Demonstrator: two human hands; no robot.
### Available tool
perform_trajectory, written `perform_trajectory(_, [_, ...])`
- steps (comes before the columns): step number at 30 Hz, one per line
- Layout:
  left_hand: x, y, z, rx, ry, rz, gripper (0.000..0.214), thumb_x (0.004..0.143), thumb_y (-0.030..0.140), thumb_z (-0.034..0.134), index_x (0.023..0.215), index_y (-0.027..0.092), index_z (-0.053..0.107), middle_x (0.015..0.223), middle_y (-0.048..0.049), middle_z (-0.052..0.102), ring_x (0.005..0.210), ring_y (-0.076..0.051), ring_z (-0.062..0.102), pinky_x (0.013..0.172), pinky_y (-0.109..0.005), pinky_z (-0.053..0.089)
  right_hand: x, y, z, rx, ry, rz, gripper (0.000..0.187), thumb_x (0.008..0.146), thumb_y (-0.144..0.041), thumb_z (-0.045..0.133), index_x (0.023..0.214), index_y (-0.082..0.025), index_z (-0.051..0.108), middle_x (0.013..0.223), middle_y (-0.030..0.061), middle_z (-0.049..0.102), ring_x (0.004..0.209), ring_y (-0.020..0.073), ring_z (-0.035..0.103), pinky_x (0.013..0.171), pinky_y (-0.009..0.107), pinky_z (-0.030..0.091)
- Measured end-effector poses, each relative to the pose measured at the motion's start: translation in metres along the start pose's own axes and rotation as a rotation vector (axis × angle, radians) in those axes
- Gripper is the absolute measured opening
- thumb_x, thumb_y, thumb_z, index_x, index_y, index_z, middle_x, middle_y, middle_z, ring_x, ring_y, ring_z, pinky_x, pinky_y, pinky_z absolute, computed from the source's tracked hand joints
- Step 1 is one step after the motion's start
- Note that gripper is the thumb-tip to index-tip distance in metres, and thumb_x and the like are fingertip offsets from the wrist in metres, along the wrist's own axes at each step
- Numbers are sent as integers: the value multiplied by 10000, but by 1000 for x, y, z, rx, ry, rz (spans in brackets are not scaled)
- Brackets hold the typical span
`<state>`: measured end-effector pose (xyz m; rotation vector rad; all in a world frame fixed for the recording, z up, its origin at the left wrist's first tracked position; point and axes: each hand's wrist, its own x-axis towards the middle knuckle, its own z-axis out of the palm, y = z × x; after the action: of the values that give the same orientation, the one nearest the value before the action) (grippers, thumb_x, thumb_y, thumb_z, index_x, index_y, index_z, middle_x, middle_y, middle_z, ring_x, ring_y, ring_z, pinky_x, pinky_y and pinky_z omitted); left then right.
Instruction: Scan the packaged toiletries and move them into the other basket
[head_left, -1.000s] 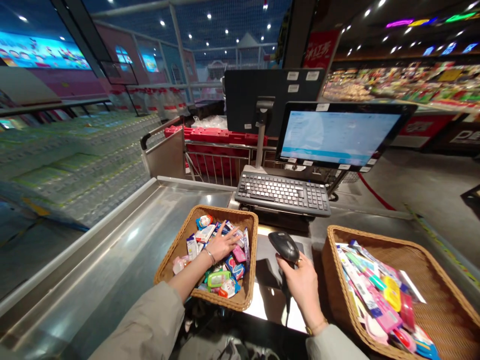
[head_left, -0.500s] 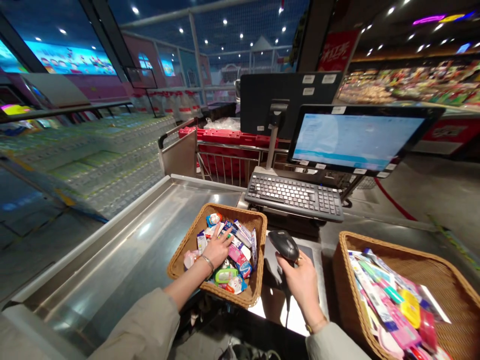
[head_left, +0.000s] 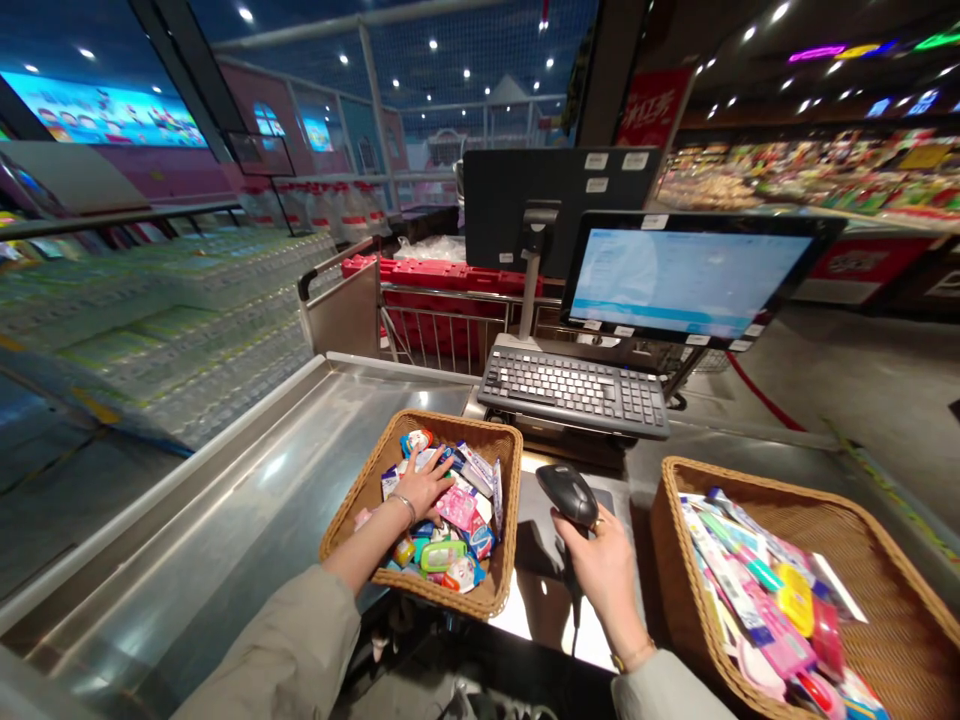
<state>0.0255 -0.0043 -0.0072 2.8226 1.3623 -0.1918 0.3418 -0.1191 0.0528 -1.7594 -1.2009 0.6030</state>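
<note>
A: How were the fingers of the left hand point(head_left: 422, 490) disposed?

B: They were spread wide, back of the hand uppermost, over the small packages point(head_left: 480, 542) heaped in the left wicker basket point(head_left: 512, 520). Whether any package was gripped could not be told.

A: What was held in the right hand point(head_left: 606, 565)?

B: A black handheld scanner point(head_left: 568, 494) was enclosed by the fingers, its head raised just to the right of that basket; its cord was hung below.

A: Where was the left wicker basket placed?

B: It was set on the metal counter point(head_left: 285, 470), nearer the person than the keyboard point(head_left: 574, 390). In it, a pink package point(head_left: 457, 508) was exposed just beside the left hand.

A: What was shown farther right?

B: A second wicker basket point(head_left: 900, 600) was seen, its left part filled with mixed goods point(head_left: 795, 598). Behind the keyboard, a lit screen point(head_left: 682, 280) was mounted.
</note>
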Motion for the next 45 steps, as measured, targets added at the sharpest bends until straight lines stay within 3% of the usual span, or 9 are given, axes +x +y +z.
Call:
perform_trajectory(8, [3,0,2,-66,21,-17,602,596,580,771,1092,259,659,1484,-123,448,1456,-362,202,1103,-689,-78,0,1,-2,-4,13,5,389,641,-521,635,832,-203,749,1017,98,723,1065,294,618,941,380,455])
perform_trajectory(15, [0,15,-19,-73,91,-86,628,597,626,756,1092,253,659,1480,-127,454,1459,-367,189,1109,-695,-53,1,4,1,-25,9,21,398,645,-537,650,830,-199,753,1025,111,718,1225,311,522,1031,413,397])
perform_trajectory(23, [-1,33,-48,-22,243,-159,711,561,692,748,1097,235,649,1486,-142,443,1455,-388,188,1109,-717,-62,0,6,3,-13,-17,-14,356,674,-486,651,846,-192,754,1030,116,717,1270,297,480,1056,413,366])
perform_trajectory(38, [16,73,-98,17,435,-257,476,668,493,774,1052,249,632,1517,-89,403,1453,-376,209,1109,-754,-11,0,2,-10,-5,26,-26,314,665,-479,646,783,-206,746,1008,107,718,1270,302,478,1058,423,359])
perform_trajectory(45, [31,88,-105,18,499,-252,477,696,437,767,1113,249,632,1526,-87,380,1458,-372,190,1119,-747,9,0,-4,-20,-13,44,2,307,641,-462,647,767,-201,749,1047,119,705,1249,333,492,1054,460,349])
